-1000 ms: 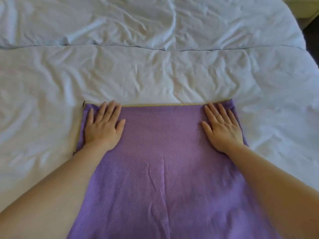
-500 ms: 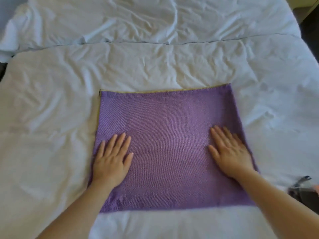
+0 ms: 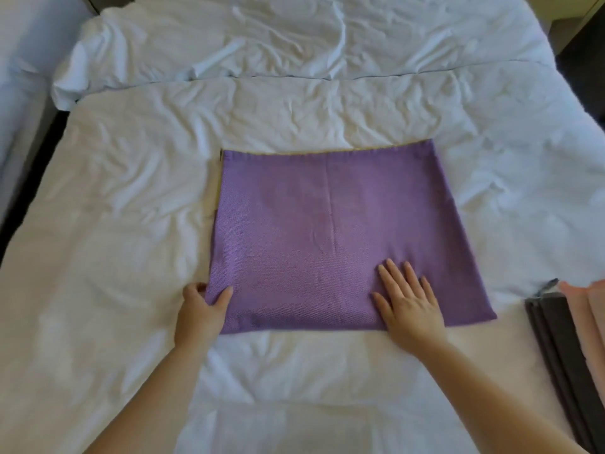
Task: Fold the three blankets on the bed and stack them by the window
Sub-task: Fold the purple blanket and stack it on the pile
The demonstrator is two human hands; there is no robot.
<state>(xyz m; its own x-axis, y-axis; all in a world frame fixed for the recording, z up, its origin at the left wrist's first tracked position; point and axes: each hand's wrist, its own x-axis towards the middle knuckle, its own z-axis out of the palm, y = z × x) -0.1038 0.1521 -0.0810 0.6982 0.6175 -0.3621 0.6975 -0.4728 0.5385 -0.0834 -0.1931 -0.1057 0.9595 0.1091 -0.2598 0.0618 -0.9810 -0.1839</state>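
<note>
We are gripping the near left corner of the folded purple blanket (image 3: 327,231) with our left hand (image 3: 203,309), thumb on top, the other fingers mostly hidden under its edge. Our right hand (image 3: 409,299) is lying flat on it, fingers spread. It is lying mid-bed (image 3: 124,224). A grey blanket (image 3: 563,342) and a pink blanket (image 3: 589,309) are getting cut off at the right.

Open bedding (image 3: 124,208) surrounds the purple blanket (image 3: 327,231); a dark blanket (image 3: 563,339) and pink blanket (image 3: 589,309) crowd the right.
</note>
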